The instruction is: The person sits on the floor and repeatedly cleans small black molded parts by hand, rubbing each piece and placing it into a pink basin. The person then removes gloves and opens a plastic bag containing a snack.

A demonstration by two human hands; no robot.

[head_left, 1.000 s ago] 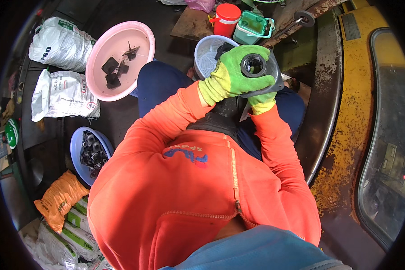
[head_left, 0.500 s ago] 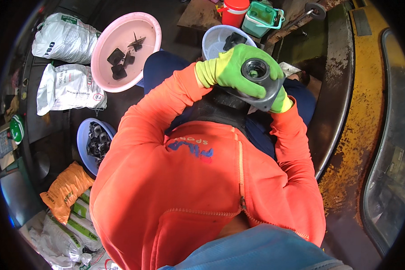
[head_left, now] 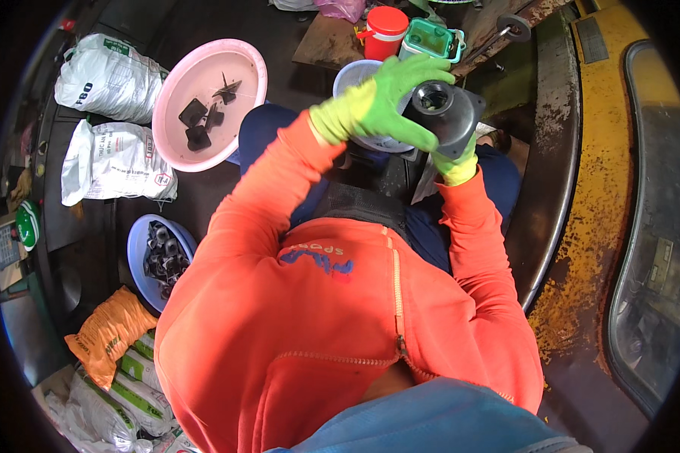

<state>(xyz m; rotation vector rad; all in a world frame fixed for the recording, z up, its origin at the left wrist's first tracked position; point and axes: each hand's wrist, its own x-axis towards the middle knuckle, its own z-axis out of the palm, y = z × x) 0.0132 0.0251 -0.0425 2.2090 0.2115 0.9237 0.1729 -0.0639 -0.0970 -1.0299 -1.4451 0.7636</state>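
Observation:
A black part (head_left: 455,128) with a square flange and a round, hollow neck is held up in front of my lap, its opening facing up. My right hand (head_left: 458,161), in a green glove, grips it from below and from the right, with most of its fingers hidden behind it. My left hand (head_left: 393,102), gloved too, is just left of the neck, its thumb and fingers spread apart. Whether its fingertips touch the part I cannot tell. Behind my left hand is a pale blue mesh basket (head_left: 347,77), partly covered.
A pink basin (head_left: 166,98) holds several black parts at the left. A blue basin (head_left: 137,260) is heaped with more. White sacks (head_left: 113,75) and an orange sack (head_left: 113,336) line the left. A red jug (head_left: 385,26) and green cooler (head_left: 425,34) stand beyond; a rusty yellow machine (head_left: 582,302) is at right.
My left hand has loosened from the black part and shifted left, its fingers spreading. The part has moved slightly right in my right hand.

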